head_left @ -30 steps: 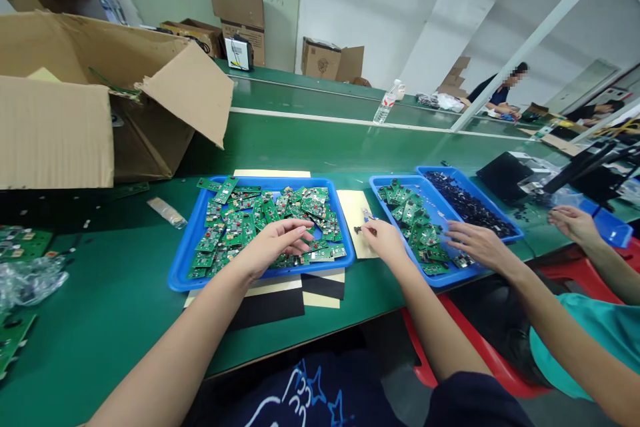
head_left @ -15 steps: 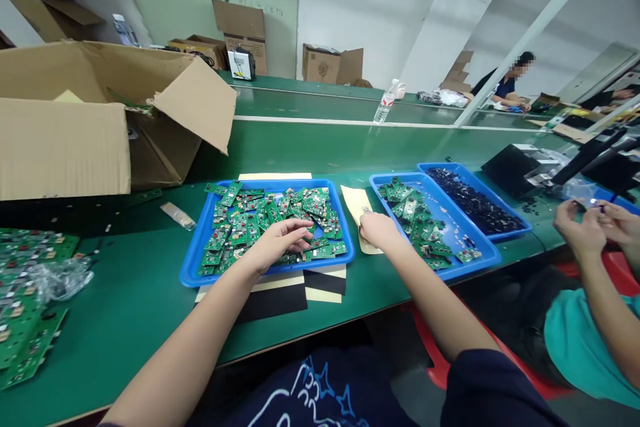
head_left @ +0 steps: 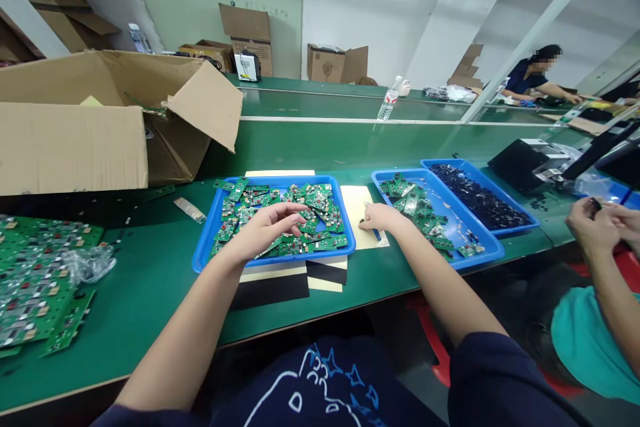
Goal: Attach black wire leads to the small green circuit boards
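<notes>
My left hand (head_left: pixel 270 230) hovers over the near-left part of a blue tray (head_left: pixel 201 250) heaped with small green circuit boards (head_left: pixel 317 199). Its fingers are loosely bent and apart, with nothing visible between them. Over a pale yellow sheet of paper (head_left: pixel 353 203), my right hand (head_left: pixel 384 219) has its thumb and fingertips pinched together. Something small and dark shows at those fingertips, too small to name. A thin blue object (head_left: pixel 377 235) lies on the paper under the hand, partly covered by it.
Right of the paper stand a second blue tray (head_left: pixel 473 265) of boards and a third tray (head_left: pixel 535 221) of small black parts. Larger circuit panels (head_left: pixel 45 280) and an open cardboard box (head_left: pixel 70 153) are at left. A co-worker's hands (head_left: pixel 597 220) are at far right.
The paper under my right hand now lies flatter and shows more of its surface, with the blue object visible. My left hand stays over the tray. The view has shifted slightly.
</notes>
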`<action>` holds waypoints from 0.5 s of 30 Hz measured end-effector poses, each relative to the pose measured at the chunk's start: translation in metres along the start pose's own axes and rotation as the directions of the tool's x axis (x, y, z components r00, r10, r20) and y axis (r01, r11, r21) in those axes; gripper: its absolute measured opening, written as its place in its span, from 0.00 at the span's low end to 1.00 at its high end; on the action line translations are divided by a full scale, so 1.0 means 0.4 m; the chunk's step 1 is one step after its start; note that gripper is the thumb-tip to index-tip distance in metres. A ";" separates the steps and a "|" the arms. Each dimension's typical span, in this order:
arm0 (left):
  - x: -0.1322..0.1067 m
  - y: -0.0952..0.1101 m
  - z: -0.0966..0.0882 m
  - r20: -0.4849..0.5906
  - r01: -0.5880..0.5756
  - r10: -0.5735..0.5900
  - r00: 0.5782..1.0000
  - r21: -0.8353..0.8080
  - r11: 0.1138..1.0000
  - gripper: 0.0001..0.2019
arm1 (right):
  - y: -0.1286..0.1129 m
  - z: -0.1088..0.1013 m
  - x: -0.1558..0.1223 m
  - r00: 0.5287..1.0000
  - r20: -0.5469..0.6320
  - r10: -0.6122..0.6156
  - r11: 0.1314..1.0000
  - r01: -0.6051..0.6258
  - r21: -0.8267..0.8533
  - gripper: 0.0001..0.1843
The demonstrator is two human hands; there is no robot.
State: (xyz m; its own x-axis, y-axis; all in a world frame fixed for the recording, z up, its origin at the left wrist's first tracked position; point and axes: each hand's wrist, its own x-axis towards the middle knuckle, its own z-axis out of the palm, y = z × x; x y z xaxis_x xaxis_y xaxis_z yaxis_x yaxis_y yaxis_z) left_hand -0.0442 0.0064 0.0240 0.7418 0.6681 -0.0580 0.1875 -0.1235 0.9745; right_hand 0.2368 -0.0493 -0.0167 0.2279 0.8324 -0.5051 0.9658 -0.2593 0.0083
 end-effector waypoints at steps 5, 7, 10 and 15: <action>-0.084 0.042 -0.018 -0.057 -0.003 0.003 0.998 0.004 1.000 0.19 | 0.019 0.005 -0.018 0.997 -0.023 -0.073 0.996 0.074 0.045 0.11; -0.124 0.030 -0.022 -0.102 0.048 -0.045 0.994 0.023 0.999 0.20 | 0.021 0.010 -0.019 0.997 -0.041 -0.068 0.997 0.070 0.042 0.12; -0.186 -0.017 -0.028 -0.222 0.162 -0.134 0.966 0.109 0.981 0.20 | 0.015 0.020 -0.010 0.998 -0.064 -0.029 0.999 0.029 0.013 0.12; -0.279 -0.114 -0.053 -0.433 0.358 -0.235 0.870 0.227 0.906 0.24 | 0.005 0.028 0.007 0.995 -0.101 0.023 0.999 -0.026 -0.031 0.11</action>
State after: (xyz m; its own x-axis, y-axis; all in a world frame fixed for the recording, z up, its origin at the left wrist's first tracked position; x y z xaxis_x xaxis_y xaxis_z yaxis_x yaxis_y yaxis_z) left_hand -0.1492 -0.0470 -0.0093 0.3223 0.9283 -0.1853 0.5817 -0.0398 0.8125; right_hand 0.2381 -0.0531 -0.0278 0.2616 0.8714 -0.4149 0.9627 -0.2661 0.0481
